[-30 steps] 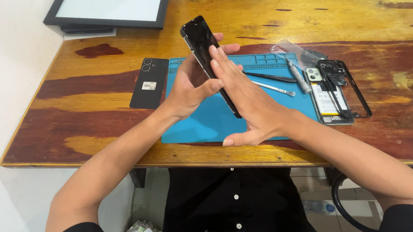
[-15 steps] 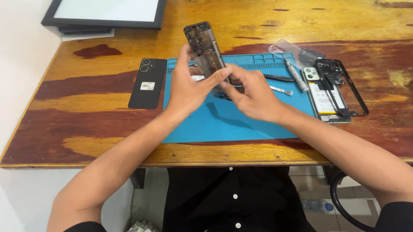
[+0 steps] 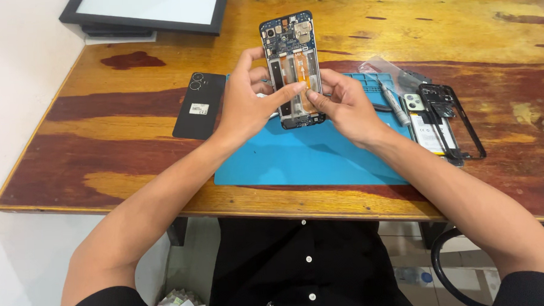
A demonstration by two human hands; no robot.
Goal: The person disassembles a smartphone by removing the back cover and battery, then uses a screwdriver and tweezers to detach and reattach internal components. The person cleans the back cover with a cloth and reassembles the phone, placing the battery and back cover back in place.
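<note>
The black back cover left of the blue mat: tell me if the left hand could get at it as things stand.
Probably yes, but not while occupied. The back cover lies bare on the table, with nothing on it or in the way. But the left hand is gripping the opened phone together with the right hand.

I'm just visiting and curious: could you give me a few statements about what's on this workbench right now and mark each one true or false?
1. Both hands hold the opened phone above the blue mat. True.
2. The phone's circuit board faces the camera. True.
3. The black back cover lies on the blue mat. False: it lies on the bare wooden table, left of the mat.
4. The left hand holds a screwdriver. False: it grips the phone's edge.
5. The right hand rests flat on the table. False: it holds the phone.
</note>
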